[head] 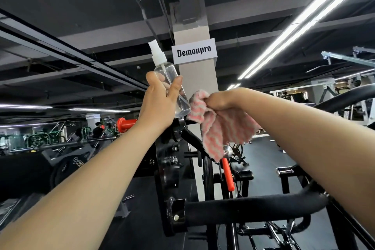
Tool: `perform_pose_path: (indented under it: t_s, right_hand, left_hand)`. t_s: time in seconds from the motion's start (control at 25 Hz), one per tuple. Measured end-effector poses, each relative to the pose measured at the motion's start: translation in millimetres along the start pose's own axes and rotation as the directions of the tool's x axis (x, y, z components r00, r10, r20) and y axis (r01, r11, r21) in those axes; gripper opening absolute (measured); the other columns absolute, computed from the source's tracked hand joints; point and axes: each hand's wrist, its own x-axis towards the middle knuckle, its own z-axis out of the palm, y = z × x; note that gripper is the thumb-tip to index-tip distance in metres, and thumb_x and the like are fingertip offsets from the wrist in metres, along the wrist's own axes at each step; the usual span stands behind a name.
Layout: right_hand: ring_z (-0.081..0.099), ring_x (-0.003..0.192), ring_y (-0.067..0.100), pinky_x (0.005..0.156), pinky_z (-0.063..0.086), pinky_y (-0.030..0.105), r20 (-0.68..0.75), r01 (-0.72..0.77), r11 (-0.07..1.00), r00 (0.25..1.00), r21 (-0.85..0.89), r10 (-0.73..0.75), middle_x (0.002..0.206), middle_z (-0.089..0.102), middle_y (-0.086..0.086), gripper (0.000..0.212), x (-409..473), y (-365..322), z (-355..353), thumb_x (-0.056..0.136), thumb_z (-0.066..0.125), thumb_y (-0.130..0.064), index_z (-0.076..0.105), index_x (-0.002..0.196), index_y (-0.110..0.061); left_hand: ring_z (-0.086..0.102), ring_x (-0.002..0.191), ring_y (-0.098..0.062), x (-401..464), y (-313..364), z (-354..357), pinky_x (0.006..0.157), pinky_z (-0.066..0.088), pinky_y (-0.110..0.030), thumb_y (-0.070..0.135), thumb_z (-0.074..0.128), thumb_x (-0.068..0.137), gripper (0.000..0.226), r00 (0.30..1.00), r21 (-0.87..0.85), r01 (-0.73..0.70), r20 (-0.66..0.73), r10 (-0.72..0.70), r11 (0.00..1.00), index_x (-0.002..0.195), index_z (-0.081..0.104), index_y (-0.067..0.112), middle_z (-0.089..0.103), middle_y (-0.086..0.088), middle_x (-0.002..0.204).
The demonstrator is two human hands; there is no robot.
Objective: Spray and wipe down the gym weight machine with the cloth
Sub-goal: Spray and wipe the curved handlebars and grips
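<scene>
Left hand grips spray bottle | right hand grips cloth

We cannot see the right hand's fingers, buried in the cloth, which also covers the machine part beneath. Both our forearms run off the frame's edges.

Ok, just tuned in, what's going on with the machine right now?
A person is up at the top of a black weight machine in a gym. The left hand holds a clear spray bottle upright, nozzle up, no finger on the pump. The right hand grips a pink-and-white striped cloth bunched against the machine's upper bar, with the rest hanging down. It looks like wiping, not spraying, at this moment.
</scene>
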Motion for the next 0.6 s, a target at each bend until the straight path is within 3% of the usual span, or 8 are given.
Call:
perform_pose_path:
  t_s: [0.04,0.16,0.28,0.36,0.48,0.56,0.6]
  right_hand:
    - [0.056,0.106,0.028,0.095,0.042,0.032,0.013,0.032,0.999,0.999,0.01,-0.032,0.109,0.058,0.011,0.031,5.8,-14.9,7.9,0.102,0.033,-0.019,0.058,0.113,-0.004]
    - [0.052,0.1,0.023,0.097,0.042,0.034,-0.004,0.169,0.985,0.986,0.044,-0.169,0.111,0.058,0.015,0.023,13.9,-40.3,25.5,0.1,0.04,-0.016,0.059,0.105,-0.005]
    - [0.054,0.115,0.027,0.098,0.042,0.036,-0.178,0.083,0.946,0.973,-0.314,-0.144,0.126,0.059,0.008,0.03,5.5,-40.4,33.3,0.098,0.04,-0.026,0.058,0.119,-0.013]
    - [0.059,0.108,0.028,0.085,0.04,0.032,-0.303,0.043,0.824,0.918,-0.564,-0.255,0.114,0.065,0.007,0.026,-6.5,-34.3,44.5,0.096,0.04,-0.028,0.06,0.104,-0.015]
    - [0.061,0.086,0.03,0.077,0.039,0.035,-0.387,0.133,0.692,0.747,-0.71,-0.541,0.089,0.066,0.009,0.027,-14.5,-18.5,65.3,0.083,0.054,-0.038,0.059,0.089,-0.012]
    - [0.059,0.075,0.03,0.072,0.044,0.037,-0.422,0.057,0.64,0.707,-0.766,-0.568,0.079,0.064,0.009,0.038,-9.9,-12.5,80.7,0.061,0.069,-0.034,0.063,0.088,-0.009]
    - [0.059,0.072,0.028,0.069,0.044,0.035,-0.44,0.005,0.64,0.721,-0.768,-0.535,0.076,0.064,0.007,0.037,-4.1,-13.8,87.4,0.054,0.072,-0.031,0.066,0.085,-0.01]
  left_hand:
    - [0.051,0.071,-0.005,-0.4,-1.1,-0.6,0.067,0.042,-0.017,0.035,0.04,0.097,0.027,1.0,-0.001,-0.009,-0.018,0.009,1.0,0.103,0.027,0.013,0.05,0.008,0.073]
    - [0.048,0.066,-0.001,0.1,-3.1,-0.2,0.062,0.038,-0.006,0.033,0.041,0.098,0.026,0.998,0.016,-0.035,-0.051,0.036,0.999,0.102,0.026,0.012,0.049,0.006,0.072]
    - [0.05,0.065,-0.001,1.0,-4.9,0.8,0.059,0.038,-0.006,0.035,0.042,0.097,0.028,0.997,0.025,-0.055,-0.06,0.057,0.998,0.102,0.026,0.013,0.051,0.005,0.071]
    - [0.049,0.063,-0.002,0.7,-4.5,1.0,0.058,0.038,-0.006,0.034,0.042,0.097,0.028,0.996,0.026,-0.07,-0.05,0.071,0.997,0.103,0.025,0.013,0.051,0.006,0.068]
    - [0.049,0.061,-0.001,-1.3,-3.2,1.0,0.058,0.038,-0.004,0.033,0.043,0.097,0.028,0.996,0.026,-0.073,-0.043,0.074,0.997,0.104,0.025,0.013,0.051,0.008,0.067]
    - [0.05,0.064,0.001,-1.8,-3.4,0.8,0.059,0.037,-0.002,0.035,0.043,0.096,0.029,0.997,0.033,-0.073,-0.034,0.074,0.997,0.104,0.026,0.013,0.055,0.007,0.071]
    - [0.051,0.066,0.001,-2.2,-3.8,1.1,0.059,0.036,-0.001,0.036,0.043,0.096,0.029,0.997,0.036,-0.071,-0.026,0.072,0.997,0.105,0.026,0.013,0.058,0.004,0.075]
